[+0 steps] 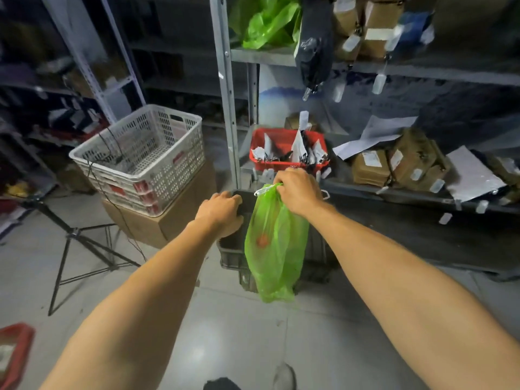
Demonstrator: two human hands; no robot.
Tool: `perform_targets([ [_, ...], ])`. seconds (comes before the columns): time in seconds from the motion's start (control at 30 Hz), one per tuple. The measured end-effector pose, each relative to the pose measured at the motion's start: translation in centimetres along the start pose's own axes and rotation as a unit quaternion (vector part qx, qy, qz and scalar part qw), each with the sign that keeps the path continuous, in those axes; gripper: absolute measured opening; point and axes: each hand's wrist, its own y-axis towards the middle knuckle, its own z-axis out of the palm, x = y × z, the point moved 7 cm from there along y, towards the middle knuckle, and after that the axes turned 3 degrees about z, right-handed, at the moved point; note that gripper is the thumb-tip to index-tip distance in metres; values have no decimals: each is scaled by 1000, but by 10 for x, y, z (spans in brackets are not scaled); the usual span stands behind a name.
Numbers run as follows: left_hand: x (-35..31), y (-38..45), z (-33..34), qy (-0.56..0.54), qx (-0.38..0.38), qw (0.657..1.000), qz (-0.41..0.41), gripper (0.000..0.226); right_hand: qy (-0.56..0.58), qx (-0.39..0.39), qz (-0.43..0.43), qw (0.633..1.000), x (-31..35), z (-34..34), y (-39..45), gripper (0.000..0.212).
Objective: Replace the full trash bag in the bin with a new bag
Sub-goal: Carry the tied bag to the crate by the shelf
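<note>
A translucent green trash bag [274, 249] hangs in the air over a dark grey bin [232, 253] on the floor. Something red shows through the bag's side. My right hand [297, 190] is closed on the bag's gathered top and holds it up. My left hand [222, 212] grips the bin's far left rim, fingers curled over the edge. The bag hides most of the bin's opening. More green bags [267, 22] lie bunched on the upper shelf straight above.
A metal shelving post [226, 94] rises just behind the bin. A red crate [287, 149] with packets and several brown parcels [394, 167] sit on the low shelf. Left of the bin a white basket [143, 156] rests on a cardboard box, with a black tripod [81, 243] beside it.
</note>
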Motion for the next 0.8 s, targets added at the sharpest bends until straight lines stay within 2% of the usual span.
perform_targets([
  [0.1, 10, 43, 5, -7, 18, 1000, -5, 47, 5, 4, -2, 1000, -9, 9, 51, 17],
  [0.37, 63, 165, 15, -16, 44, 999, -1, 49, -26, 43, 21, 999, -41, 72, 153, 18],
  [0.6, 107, 256, 45, -25, 83, 996, 31, 57, -47, 85, 85, 992, -58, 145, 217, 21],
  [0.8, 139, 309, 69, -55, 122, 991, 22, 58, -52, 129, 82, 987, -60, 193, 260, 21],
])
